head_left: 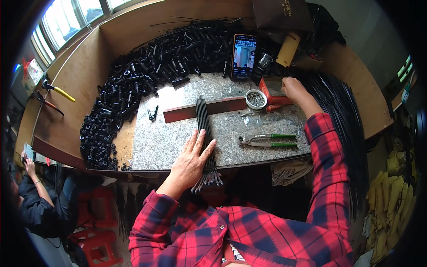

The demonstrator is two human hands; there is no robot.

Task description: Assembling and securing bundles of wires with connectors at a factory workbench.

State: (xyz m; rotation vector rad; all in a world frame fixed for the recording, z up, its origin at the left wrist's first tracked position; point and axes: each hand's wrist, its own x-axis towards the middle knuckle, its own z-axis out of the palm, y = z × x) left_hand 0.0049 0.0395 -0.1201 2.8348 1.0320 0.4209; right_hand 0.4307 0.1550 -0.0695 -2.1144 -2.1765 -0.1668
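My left hand (190, 161) lies with fingers stretched out on a flat row of thin black rods (203, 121). The rods run across a long dark red-brown bar (178, 115), and their pale ends stick out over the near table edge. At the right, my right hand (295, 90) is closed, fingertips pinched at the rim of a red open container (272, 89); what they hold, if anything, I cannot make out. Beside that container sits a white bowl (255, 99) of small metal bits. Green-handled pincers (268, 140) rest on the stone-patterned board (169, 143).
Heaped black tubular parts (133, 84) line the far and left sides. A phone (243, 58) stands upright at the back, near a yellow object (288, 49). Long black rods (331, 102) lie at the right. Yellow-handled pliers (60, 91) hang on the left wall. Another person (42, 200) works at far left.
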